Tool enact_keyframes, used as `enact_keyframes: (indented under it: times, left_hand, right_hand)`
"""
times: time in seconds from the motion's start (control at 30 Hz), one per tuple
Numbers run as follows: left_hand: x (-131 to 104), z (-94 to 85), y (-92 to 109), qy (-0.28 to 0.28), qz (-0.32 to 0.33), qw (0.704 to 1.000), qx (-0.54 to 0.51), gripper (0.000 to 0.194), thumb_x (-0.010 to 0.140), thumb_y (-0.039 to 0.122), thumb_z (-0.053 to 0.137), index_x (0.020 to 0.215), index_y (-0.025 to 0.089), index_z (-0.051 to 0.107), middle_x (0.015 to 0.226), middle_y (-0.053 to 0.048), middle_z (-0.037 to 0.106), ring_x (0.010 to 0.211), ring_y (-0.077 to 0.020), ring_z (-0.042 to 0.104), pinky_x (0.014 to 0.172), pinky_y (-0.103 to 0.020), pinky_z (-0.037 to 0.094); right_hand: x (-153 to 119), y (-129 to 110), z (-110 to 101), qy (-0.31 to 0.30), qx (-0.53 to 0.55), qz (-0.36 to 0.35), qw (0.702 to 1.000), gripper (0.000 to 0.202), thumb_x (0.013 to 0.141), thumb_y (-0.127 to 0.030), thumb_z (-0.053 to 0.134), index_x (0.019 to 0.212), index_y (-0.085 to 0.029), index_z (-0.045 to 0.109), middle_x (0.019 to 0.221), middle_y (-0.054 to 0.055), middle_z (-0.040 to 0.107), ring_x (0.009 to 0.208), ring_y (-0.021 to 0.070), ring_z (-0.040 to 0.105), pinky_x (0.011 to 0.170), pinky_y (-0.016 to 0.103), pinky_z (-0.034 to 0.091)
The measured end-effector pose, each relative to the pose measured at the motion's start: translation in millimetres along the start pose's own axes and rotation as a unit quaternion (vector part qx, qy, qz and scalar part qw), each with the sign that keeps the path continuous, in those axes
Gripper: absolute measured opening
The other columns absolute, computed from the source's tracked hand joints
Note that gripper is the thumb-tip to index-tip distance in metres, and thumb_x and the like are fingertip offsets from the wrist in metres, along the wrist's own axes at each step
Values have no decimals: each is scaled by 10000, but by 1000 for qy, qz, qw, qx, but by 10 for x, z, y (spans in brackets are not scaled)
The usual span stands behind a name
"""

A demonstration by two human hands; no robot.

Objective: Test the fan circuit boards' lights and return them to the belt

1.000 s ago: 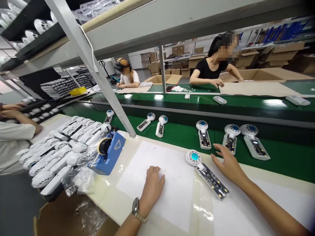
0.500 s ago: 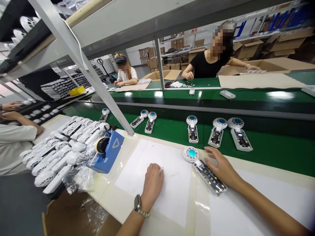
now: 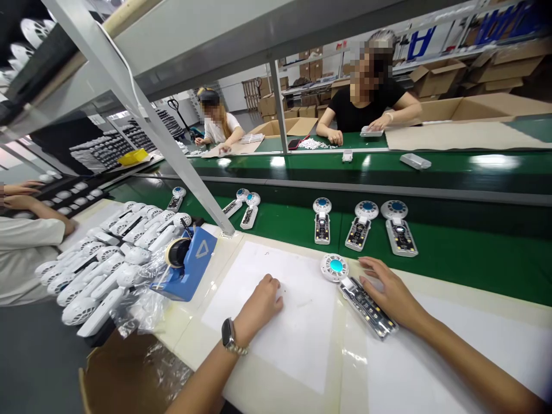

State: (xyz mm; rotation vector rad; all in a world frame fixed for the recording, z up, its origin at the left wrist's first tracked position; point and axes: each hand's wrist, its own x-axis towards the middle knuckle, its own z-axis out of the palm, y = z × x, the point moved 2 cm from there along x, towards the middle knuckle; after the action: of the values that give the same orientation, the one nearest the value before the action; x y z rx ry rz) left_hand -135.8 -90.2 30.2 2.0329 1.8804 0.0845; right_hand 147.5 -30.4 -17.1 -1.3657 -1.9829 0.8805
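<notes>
A white handheld fan with a bright blue centre (image 3: 336, 266) lies on the white work surface, its clear handle showing a circuit board and pointing down to the right. Resting along the handle's right edge is my right hand (image 3: 390, 293), its fingers and thumb apart and not wrapped round it. To the left, over a white sheet (image 3: 302, 339), my left hand (image 3: 262, 302) has loosely bent fingers, the thumb apart from them, and nothing visible in it. A watch and a bracelet are on that wrist.
Several similar fans lie on the green conveyor (image 3: 288, 224) beyond. A blue tape dispenser (image 3: 192, 270) and stacked white fans (image 3: 107, 253) stand at left. A slanted metal post (image 3: 176, 149) rises nearby. Two people sit across the belt; another person's arms show at left.
The fans on the near conveyor have shifted left. My left hand has moved slightly left and its thumb has parted from the fingers. My right hand and its fan have hardly moved.
</notes>
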Motion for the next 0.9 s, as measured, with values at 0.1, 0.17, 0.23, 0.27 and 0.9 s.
enact_keyframes:
  times: [0.1,0.17,0.23,0.27,0.9]
  left_hand:
    - [62,5,30,-1,-2,999,40,149,720,55,404,750,123,534,827,-87,518,748,-194,529,698,-295,409]
    - [95,22,52,-2,5,999,52,177,709,31,382,686,128,528,767,-86,524,723,-201,525,663,-293,392]
    - [114,31,66,-2,9,998,61,196,705,23,372,651,132,525,726,-84,527,696,-200,520,628,-287,374]
    - [119,31,70,-1,10,998,64,200,706,22,370,644,133,525,714,-82,528,687,-199,519,618,-285,366]
    - [36,-100,17,24,-14,995,-96,77,670,137,479,737,159,512,713,-25,565,675,-156,549,609,-248,435]
  right_hand:
    - [-2,-3,2,-7,3,-3,1000,341,859,-384,393,1165,-236,376,1253,76,401,1056,222,520,950,387,429]
    - [-3,-12,1,-10,3,-4,1000,338,862,-385,387,1163,-232,380,1248,79,408,1063,224,515,951,388,428]
    - [-4,-20,-3,-9,3,-4,1000,335,861,-384,388,1157,-227,386,1247,82,409,1065,228,513,949,391,429]
    - [-3,-22,-4,-9,2,-3,1000,334,860,-383,389,1154,-225,389,1249,84,408,1066,231,513,947,394,430]
    - [-7,-11,-6,-8,16,2,1000,323,857,-372,388,1148,-230,394,1235,88,417,1063,232,522,957,400,424]
